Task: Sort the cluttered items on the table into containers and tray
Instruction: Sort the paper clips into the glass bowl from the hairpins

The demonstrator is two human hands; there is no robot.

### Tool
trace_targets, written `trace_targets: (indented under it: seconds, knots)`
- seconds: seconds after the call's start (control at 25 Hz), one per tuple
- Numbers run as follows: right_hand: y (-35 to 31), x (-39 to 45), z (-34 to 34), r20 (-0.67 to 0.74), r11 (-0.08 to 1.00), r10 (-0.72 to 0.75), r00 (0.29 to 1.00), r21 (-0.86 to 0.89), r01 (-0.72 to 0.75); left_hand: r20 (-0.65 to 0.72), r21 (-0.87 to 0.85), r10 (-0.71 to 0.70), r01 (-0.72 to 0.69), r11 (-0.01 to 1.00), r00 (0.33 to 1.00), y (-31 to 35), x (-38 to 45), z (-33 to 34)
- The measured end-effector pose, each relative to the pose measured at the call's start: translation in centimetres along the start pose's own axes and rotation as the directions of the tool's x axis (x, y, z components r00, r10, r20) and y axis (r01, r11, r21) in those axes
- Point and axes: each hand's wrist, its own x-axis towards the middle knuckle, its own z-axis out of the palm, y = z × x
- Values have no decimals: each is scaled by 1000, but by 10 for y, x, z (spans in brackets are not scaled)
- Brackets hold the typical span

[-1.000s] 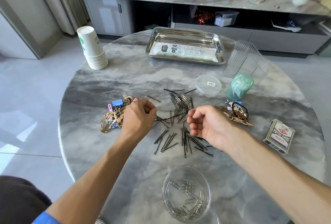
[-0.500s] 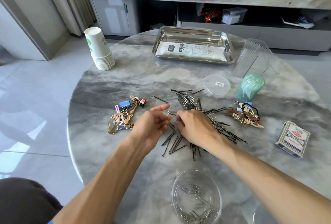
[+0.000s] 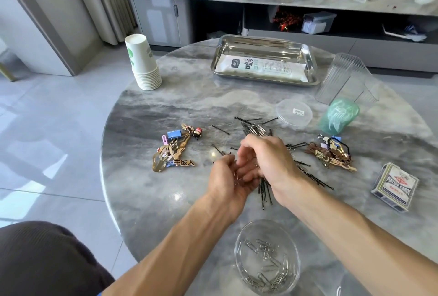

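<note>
Black bobby pins (image 3: 265, 189) fanned across the grey marble table (image 3: 147, 111), with a silver tangle of paper clips (image 3: 253, 129) at the far edge of that pile.

Apart and fisted a second ago, then both down on the pile, and now brought together just above it. Left hand (image 3: 227, 178) turned palm-up and cupped round a silver glint, paper clips by the look. Right hand (image 3: 269, 160) arched over it, fingers curled down into that palm; cannot tell whether pinching anything, since hidden by its own knuckles. Probably a hand-over: loose clips pooled in the left palm, ready for one drop into the clear bowl (image 3: 239, 248) near the table's front edge. Sorting of clips from pins partly done, judged by the bowl's contents; pins not yet started.

Counted:
- One clear bowl, holding paper clips only, too tangled to number.
- One steel tray (image 3: 263, 41) at the far side, with one white packet (image 3: 263, 68) inside.
- One stack of paper cups (image 3: 142, 63), far left.
- One round clear lid (image 3: 294, 112).
- One box of playing cards (image 3: 394, 186), right.
- Two heaps of mixed clips: left heap (image 3: 173, 151) and right heap (image 3: 331, 153).
- Bobby pins: dozens, overlapping, no firm number.
</note>
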Motion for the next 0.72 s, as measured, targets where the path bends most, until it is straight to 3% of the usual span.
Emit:
trace_targets:
  seconds: [0.08, 0.2, 0.32, 0.44, 0.48, 0.52, 0.56, 0.6, 0.64, 0.68, 0.72]
  knots:
    - [0, -5, 1, -19, 995, 29, 999, 100, -27, -49, 7, 25, -24, 1000, 999, 2, -2, 1]
    - [-12, -8, -13, 75, 951, 47, 996, 300, -67, -98, -56, -9, 3, 998, 995, 11, -2, -3]
    - [-22, -3, -62, -101, 988, -81, 992, 120, 92, -111, -10, -91, 90, 996, 990, 17, 1, -4]
    - [-12, -5, -99, -115, 995, 31, 993, 101, -19, -95, 52, -109, 115, 992, 989, 8, 1, 4]
    - [-5, -5, -108, -125, 1000, 22, 992, -8, -23, -83, 62, -112, 118, 991, 990, 4, 2, 9]
    - [2, -3, -116, -147, 973, -51, 988, -229, 16, -75, 70, -111, 116, 991, 991, 2, 4, 12]
    - [9, 1, -124, -129, 843, -158, 979, -535, 65, -69, 70, -108, 113, 991, 992, 3, 5, 14]
    - [15, 3, -130, -63, 640, -225, 972, -762, 99, -61, 67, -107, 111, 992, 992, 6, 8, 14]
    - [20, 4, -134, 3, 457, -234, 972, -882, 112, -52, 78, -104, 108, 991, 993, 10, 10, 13]
    - [25, 3, -138, 39, 349, -175, 984, -932, 99, -49, 123, -93, 98, 987, 994, 14, 11, 11]
    - [33, 1, -140, 46, 309, -108, 993, -948, 77, -52, 229, -55, 66, 971, 997, 17, 11, 9]
